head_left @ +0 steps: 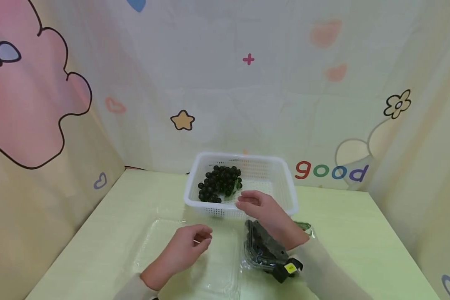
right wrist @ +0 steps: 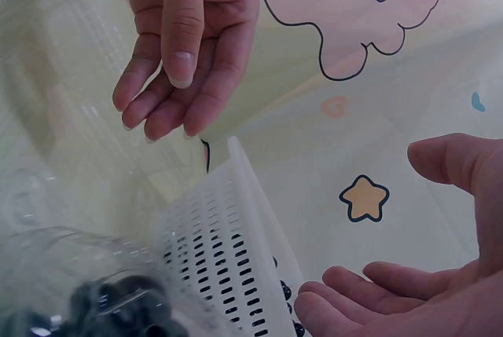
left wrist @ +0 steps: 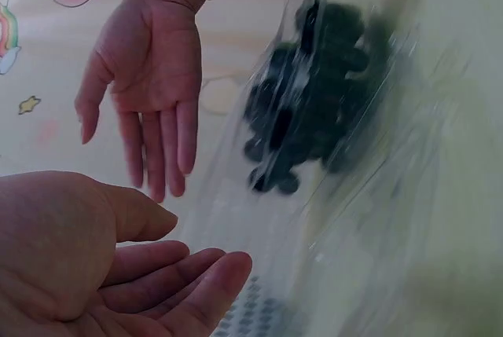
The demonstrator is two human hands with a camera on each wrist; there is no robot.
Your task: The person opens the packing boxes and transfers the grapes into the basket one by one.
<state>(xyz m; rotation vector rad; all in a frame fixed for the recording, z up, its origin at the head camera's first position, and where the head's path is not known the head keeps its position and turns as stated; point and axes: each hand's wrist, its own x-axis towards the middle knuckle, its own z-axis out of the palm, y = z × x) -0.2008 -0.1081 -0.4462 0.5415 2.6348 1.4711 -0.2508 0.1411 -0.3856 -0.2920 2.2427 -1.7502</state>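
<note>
Dark grapes (head_left: 223,181) lie in the left part of a white plastic basket (head_left: 290,196) at the back of the table. My right hand (head_left: 266,210) hovers at the basket's front rim with its fingers relaxed and nothing in them. Below the right forearm is a clear plastic box (head_left: 249,254) with more dark grapes inside, partly hidden by the arm. Loosely bent and without anything between its fingers, my left hand (head_left: 183,252) is over a clear, shallow plastic tray (head_left: 221,271). Both palms show in the left wrist view, the left hand (left wrist: 118,258) nearer.
A pale yellow-green cloth (head_left: 360,241) covers the table. Printed curtains (head_left: 217,75) rise close behind the basket and on both sides. A small black device with a yellow label (head_left: 290,267) sits by the right wrist, against the grape box.
</note>
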